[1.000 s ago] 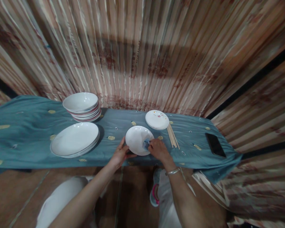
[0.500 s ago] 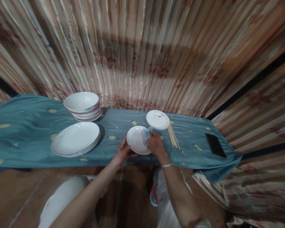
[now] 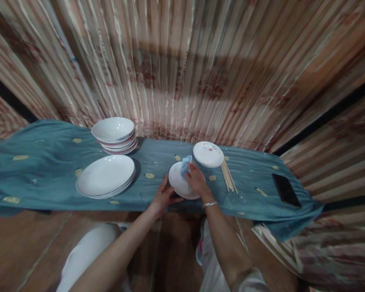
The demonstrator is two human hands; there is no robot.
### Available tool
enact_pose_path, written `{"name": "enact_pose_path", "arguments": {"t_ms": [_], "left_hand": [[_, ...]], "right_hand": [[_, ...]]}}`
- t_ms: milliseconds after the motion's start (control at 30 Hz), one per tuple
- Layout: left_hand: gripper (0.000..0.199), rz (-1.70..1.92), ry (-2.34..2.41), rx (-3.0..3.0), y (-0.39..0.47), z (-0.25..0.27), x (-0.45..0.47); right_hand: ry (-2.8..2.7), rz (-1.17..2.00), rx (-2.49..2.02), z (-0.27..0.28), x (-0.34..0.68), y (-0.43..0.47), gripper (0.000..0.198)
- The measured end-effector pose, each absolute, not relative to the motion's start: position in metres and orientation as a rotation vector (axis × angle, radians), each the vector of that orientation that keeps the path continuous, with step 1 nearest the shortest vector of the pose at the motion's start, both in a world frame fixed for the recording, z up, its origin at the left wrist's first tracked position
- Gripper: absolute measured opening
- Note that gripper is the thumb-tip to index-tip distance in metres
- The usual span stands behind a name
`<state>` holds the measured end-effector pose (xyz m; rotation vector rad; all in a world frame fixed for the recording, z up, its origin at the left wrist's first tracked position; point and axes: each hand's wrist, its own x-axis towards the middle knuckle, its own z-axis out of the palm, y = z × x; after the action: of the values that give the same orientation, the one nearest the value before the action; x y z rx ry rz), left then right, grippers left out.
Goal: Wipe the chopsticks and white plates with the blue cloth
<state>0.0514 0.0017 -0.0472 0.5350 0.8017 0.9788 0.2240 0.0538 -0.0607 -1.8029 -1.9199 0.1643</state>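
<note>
A small white plate point(image 3: 182, 188) is tilted up slightly near the front edge of the cloth-covered table. My left hand point(image 3: 163, 198) grips its left rim, thumb on the near side and other fingers partly hidden beneath. A light blue cloth point(image 3: 186, 164) is bunched in my right hand point(image 3: 196, 178) and touches the plate's upper surface. My right hand covers the plate's right part. Just behind it lies a short stack of small white plates point(image 3: 208, 154) with a floral print on top.
Several wooden chopsticks point(image 3: 229, 176) lie right of the small plates. A black phone point(image 3: 286, 190) rests at the table's right end. To the left stand stacked white bowls point(image 3: 114, 129) and oval plates point(image 3: 106, 176). A pleated curtain point(image 3: 176, 61) hangs behind the blue-green tablecloth point(image 3: 153, 188).
My right hand has moved the blue cloth from the plate's right side toward its upper middle. My left hand keeps its hold at the left rim. The whole view has shifted slightly.
</note>
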Motion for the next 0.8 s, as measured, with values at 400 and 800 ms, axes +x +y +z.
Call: {"name": "enact_pose_path", "arguments": {"t_ms": [400,800], "left_hand": [[0.079,0.968,0.813,0.53,0.002,-0.047,0.052],[0.039,0.946,0.814,0.583,0.0,-0.039,0.05]], "right_hand": [[-1.847,0.68,-1.414,-0.052,0.2,0.057,0.046],[-1.79,1.124,-1.1,-0.034,0.196,0.028,0.026]]}}
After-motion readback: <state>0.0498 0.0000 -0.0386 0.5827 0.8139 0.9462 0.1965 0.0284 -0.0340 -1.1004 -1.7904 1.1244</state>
